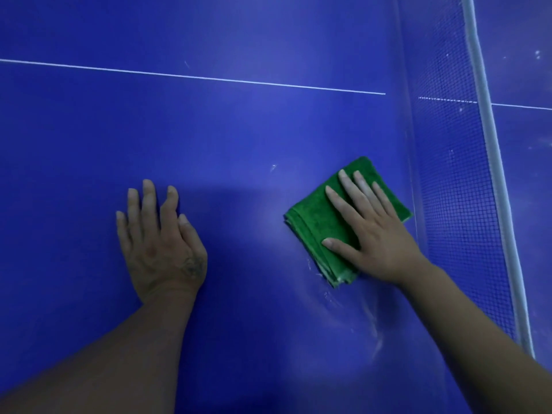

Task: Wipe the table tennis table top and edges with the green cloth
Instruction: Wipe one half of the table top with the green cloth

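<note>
The right hand [369,234] lies flat with fingers spread on the folded green cloth [331,225], pressing it onto the blue worktop [209,130] just beside the net [460,204]. The left hand [158,237] rests palm down on the bare worktop, fingers straight, well apart from the cloth. Wet streaks [370,321] show near the cloth.

Both forearms [143,348] I see are bare from the bottom edge of the frame up to the wrists. The left hand [161,243], lower centre-left, has a dark inked marking [191,265] on its back near the thumb's base. The right hand [370,231], centre-right, has short nails.
</note>
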`<state>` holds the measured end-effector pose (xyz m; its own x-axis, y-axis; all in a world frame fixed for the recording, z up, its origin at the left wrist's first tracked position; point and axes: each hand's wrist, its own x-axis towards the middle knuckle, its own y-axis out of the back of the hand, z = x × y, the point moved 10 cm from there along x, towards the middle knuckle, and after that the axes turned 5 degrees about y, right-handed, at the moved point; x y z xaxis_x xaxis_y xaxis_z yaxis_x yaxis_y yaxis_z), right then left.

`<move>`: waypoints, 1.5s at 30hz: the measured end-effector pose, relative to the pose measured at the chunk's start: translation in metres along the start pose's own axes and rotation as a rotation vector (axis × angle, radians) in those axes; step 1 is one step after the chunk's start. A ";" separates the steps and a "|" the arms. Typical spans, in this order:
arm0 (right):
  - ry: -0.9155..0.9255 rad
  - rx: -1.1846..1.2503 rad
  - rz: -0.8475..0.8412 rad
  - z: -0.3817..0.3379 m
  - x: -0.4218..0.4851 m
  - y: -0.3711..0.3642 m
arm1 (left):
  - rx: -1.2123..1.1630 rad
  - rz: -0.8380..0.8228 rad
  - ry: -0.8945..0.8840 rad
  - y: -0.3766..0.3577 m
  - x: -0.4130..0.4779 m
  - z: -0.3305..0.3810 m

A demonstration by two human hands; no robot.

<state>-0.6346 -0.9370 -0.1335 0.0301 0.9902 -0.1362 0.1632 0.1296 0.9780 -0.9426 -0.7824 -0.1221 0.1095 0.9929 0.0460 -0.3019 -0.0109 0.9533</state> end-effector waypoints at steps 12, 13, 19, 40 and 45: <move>-0.959 0.104 0.217 -0.008 -0.007 -0.013 | 0.019 0.009 -0.005 -0.001 -0.003 -0.003; -1.000 0.130 0.213 -0.009 0.005 -0.011 | 0.020 0.011 -0.006 -0.002 -0.003 -0.003; -0.809 0.189 0.151 -0.019 0.086 -0.006 | 0.016 0.015 -0.002 -0.002 -0.004 -0.004; 0.005 -0.020 0.103 -0.031 0.024 -0.003 | 0.090 0.018 0.005 -0.001 -0.041 -0.011; -0.426 0.073 0.169 0.033 -0.010 0.001 | 0.129 0.002 0.121 0.012 -0.135 -0.048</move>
<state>-0.6024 -0.9480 -0.1367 0.4619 0.8858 -0.0438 0.1898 -0.0505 0.9805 -1.0061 -0.9108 -0.1306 -0.0079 0.9998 0.0194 -0.1767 -0.0204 0.9841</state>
